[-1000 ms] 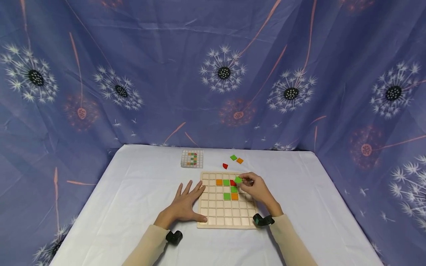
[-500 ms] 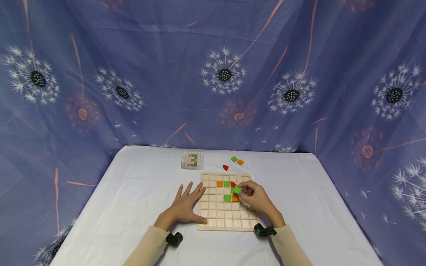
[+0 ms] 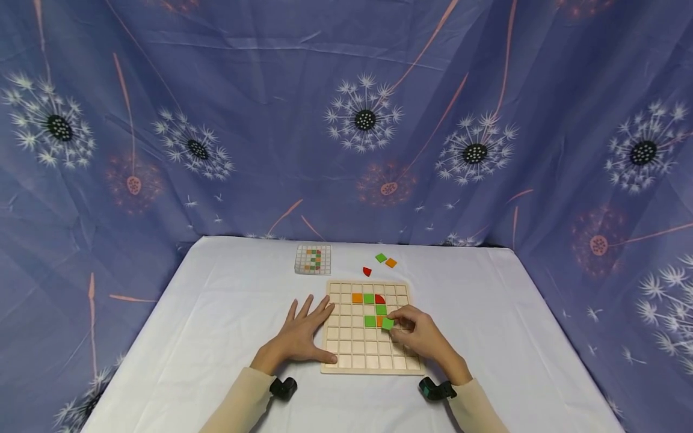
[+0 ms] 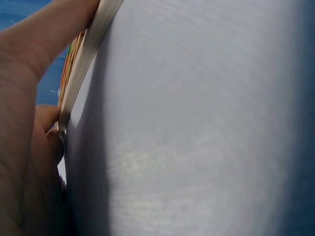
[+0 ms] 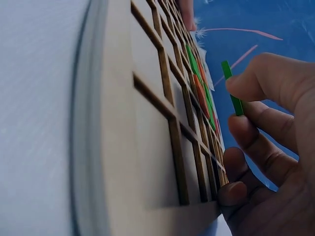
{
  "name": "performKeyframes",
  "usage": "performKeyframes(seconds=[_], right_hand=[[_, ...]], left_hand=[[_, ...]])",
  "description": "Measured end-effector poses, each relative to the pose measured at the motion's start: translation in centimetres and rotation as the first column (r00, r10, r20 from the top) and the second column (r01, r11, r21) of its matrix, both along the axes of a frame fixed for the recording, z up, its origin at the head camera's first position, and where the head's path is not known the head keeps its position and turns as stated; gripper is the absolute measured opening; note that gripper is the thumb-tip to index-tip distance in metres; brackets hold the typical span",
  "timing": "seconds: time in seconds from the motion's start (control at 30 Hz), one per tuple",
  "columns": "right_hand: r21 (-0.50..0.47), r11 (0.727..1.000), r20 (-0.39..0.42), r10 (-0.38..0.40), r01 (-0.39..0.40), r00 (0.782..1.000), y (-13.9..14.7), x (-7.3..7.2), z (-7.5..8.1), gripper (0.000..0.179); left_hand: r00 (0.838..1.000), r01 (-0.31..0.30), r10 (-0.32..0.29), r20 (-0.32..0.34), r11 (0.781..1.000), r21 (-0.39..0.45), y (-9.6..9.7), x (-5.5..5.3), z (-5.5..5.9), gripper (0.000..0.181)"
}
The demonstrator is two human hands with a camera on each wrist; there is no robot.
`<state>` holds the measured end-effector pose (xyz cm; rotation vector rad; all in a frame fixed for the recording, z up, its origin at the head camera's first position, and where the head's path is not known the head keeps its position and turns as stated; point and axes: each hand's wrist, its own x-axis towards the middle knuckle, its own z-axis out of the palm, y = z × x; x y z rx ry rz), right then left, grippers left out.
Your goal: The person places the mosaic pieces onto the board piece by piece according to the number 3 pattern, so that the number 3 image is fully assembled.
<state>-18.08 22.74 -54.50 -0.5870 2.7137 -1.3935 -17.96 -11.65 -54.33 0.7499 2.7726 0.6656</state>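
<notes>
A wooden grid board [image 3: 365, 362] lies on the table with several coloured tiles in its cells. In its upper part are an orange tile [image 3: 357, 298], a green tile [image 3: 369, 298] and a red quarter-round tile [image 3: 379, 299], with green and orange ones below. My right hand [image 3: 421, 332] pinches a loose green square tile [image 3: 387, 324] between thumb and fingers. In the head view it partly covers an orange tile; the right wrist view shows the held tile [image 5: 237, 106] raised off the board. Spread fingers of my left hand [image 3: 298, 337] rest along the board's left edge.
Behind the board lie a loose green tile [image 3: 381, 258], an orange tile [image 3: 391, 263] and a red quarter-round tile [image 3: 367, 272]. A small pattern card [image 3: 299, 264] with a coloured grid is at the back left. A blue dandelion curtain [image 3: 281, 150] hangs behind the white-covered table [image 3: 227, 276].
My right hand has moved toward me over the board with the green tile, from near the red quarter-round tile to beside the lower orange one. My left hand stays put.
</notes>
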Motion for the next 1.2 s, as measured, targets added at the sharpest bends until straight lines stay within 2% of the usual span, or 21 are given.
performKeyframes(seconds=[0.2, 0.4, 0.9, 1.2], right_hand=[[-0.017, 0.999, 0.004, -0.037, 0.037, 0.999, 0.3, 0.9, -0.1, 0.027], [-0.025, 1.0, -0.024, 0.0, -0.001, 1.0, 0.5, 1.5, -0.1, 0.025], [0.102, 0.994, -0.104, 0.036, -0.026, 0.994, -0.7, 1.7, -0.3, 0.025], [0.135, 0.99, -0.098, 0.05, -0.037, 0.994, -1.5, 1.7, 0.0, 0.024]], left_hand=[[1.0, -0.001, 0.001, -0.003, 1.0, 0.002, 0.0, 0.1, 0.0, 0.121], [1.0, -0.003, 0.003, 0.005, 1.0, -0.017, 0.0, 0.0, 0.0, 0.122], [1.0, -0.006, 0.006, 0.002, 1.0, -0.012, -0.1, 0.0, 0.2, 0.121], [1.0, 0.001, -0.001, 0.008, 1.0, 0.003, 0.0, -0.1, 0.2, 0.121]])
